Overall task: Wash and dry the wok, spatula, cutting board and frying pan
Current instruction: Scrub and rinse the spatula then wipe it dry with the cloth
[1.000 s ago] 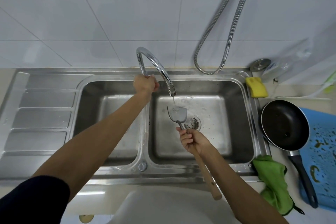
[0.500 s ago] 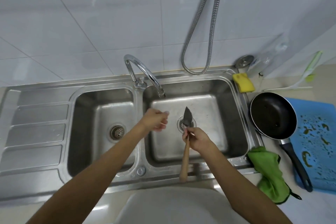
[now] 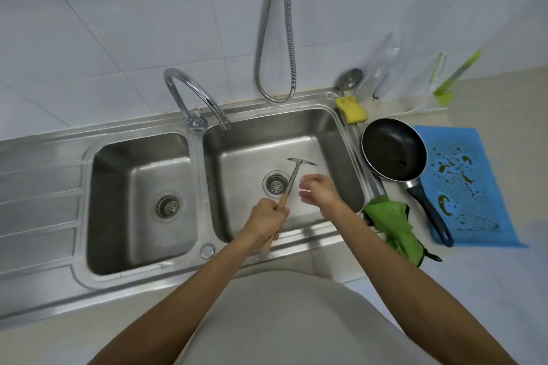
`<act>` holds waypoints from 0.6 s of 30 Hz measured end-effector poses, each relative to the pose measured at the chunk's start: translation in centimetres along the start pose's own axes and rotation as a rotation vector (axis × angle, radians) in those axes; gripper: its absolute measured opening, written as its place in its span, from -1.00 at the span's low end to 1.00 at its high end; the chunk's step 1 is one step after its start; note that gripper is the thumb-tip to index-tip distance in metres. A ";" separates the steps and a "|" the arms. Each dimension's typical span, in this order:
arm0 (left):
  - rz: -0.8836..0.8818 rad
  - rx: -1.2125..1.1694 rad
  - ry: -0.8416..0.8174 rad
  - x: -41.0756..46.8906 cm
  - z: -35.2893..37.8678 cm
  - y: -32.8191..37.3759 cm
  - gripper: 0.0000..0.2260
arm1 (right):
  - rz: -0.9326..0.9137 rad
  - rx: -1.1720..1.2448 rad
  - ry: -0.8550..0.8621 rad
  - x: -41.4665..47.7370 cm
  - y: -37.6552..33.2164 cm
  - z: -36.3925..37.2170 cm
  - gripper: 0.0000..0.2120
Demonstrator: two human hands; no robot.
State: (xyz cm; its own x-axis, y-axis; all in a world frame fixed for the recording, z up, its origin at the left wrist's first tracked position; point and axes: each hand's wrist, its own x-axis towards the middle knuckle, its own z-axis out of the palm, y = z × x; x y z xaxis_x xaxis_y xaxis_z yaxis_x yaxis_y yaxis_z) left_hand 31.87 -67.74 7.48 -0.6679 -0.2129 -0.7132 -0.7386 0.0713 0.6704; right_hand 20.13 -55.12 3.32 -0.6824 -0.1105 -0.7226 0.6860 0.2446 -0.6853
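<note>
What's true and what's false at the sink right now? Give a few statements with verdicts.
1. The left hand grips the spatula by its wooden handle. True.
2. The right hand holds the green cloth. False: that hand is open and holds nothing; the cloth lies at the front right edge of the sink.
3. The frying pan sits in the right basin. False: it stands on the counter to the right of the sink.
4. The yellow sponge lies at the sink's back right corner. True.
</note>
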 end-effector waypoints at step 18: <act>-0.078 -0.231 0.032 -3.4 8.2 -2.4 -0.74 | -0.687 -1.322 0.234 -4.3 10.6 -21.6 -0.55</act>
State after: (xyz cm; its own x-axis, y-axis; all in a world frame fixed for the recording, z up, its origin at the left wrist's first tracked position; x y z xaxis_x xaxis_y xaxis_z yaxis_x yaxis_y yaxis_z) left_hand 35.12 -59.19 6.62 -0.6035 -0.2400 -0.7604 -0.7448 -0.1709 0.6450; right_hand 24.89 -31.27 1.18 -0.8780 -0.4405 -0.1873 -0.4025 0.8912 -0.2089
